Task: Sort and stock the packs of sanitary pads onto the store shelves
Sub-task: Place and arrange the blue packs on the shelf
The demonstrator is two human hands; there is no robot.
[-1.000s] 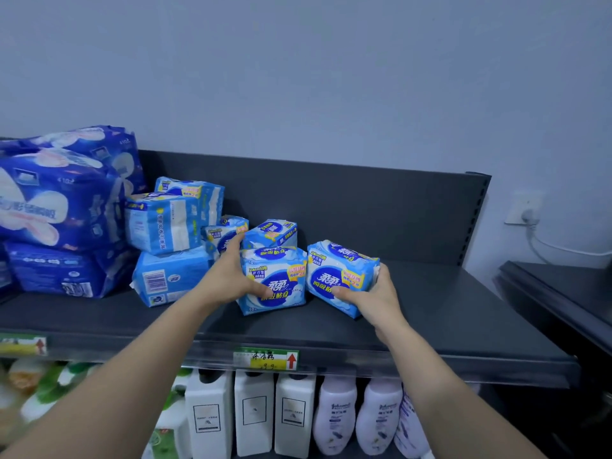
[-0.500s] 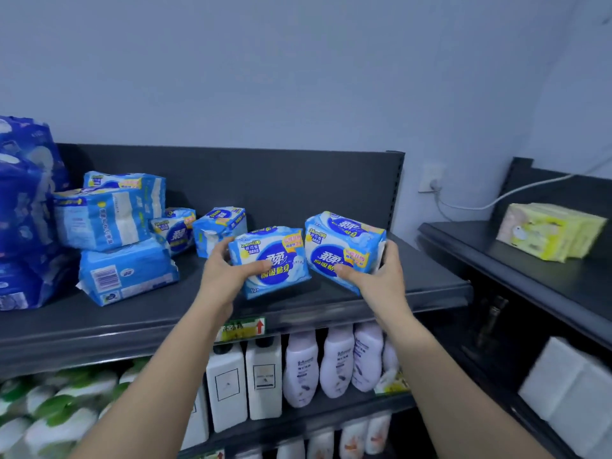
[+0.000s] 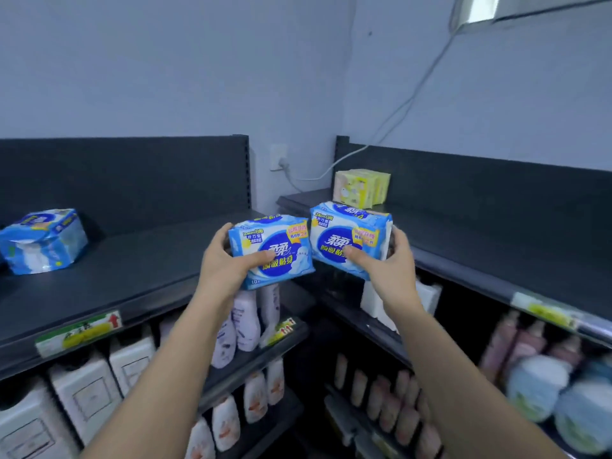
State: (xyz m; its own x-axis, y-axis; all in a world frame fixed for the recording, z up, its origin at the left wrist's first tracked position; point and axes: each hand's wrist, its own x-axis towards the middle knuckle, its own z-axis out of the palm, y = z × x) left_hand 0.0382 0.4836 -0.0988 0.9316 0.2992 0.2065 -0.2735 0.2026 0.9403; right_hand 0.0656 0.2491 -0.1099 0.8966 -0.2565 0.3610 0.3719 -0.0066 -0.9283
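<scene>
Left pack [image 3: 276,235], right pack [image 3: 344,226]: fingers of left hand [image 3: 220,270], right hand [image 3: 390,273] grip them; yellow packs [image 3: 359,188] behind, perhaps tissues.

The left pack [image 3: 271,251] and the right pack [image 3: 351,240] are wrapped in thin printed plastic film, glossy and slightly crinkled at the seams. The blue pack [image 3: 43,240] lying on the left shelf [image 3: 116,270] has the same shiny film, more creased. That shelf and the right shelf [image 3: 496,256] look like dark painted metal, smooth and matt (faint sheen along the front edges). The yellow pack [image 3: 361,188] is glossy film; the lilac bottles [image 3: 245,323] are smooth plastic; the wall [image 3: 165,61] is matt paint
</scene>
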